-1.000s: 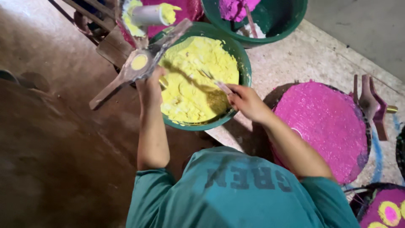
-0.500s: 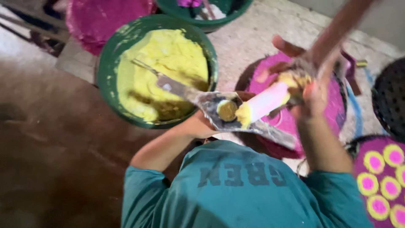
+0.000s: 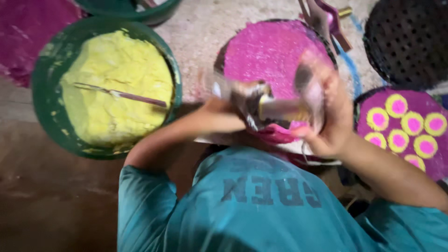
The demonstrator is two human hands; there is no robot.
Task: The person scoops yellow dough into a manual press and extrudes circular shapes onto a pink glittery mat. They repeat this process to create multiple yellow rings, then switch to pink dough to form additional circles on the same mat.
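Note:
Both of my hands meet over the near rim of a round basin of pink powder (image 3: pixel 275 51). My left hand (image 3: pixel 218 114) grips one end of a hinged mould (image 3: pixel 273 108), which is blurred by motion. My right hand (image 3: pixel 326 123) closes around the mould's other side. A lump of pink powder (image 3: pixel 276 134) shows just under the mould. To the left, a green basin (image 3: pixel 44 74) holds yellow powder (image 3: pixel 116 70), and a thin metal spoon (image 3: pixel 122 95) lies in it untouched. My teal shirt (image 3: pixel 261 205) fills the bottom of the view.
A dark tray (image 3: pixel 364 112) at the right carries several pink discs with yellow rings. A black perforated basket (image 3: pixel 406 37) stands at the top right, with wooden mould pieces (image 3: pixel 326 16) beside it. Another green basin (image 3: pixel 154 14) and more pink powder (image 3: pixel 25 32) lie along the top.
My hands carried the mould from the yellow basin across to the pink basin. The spoon my right hand held a second ago now rests in the yellow powder.

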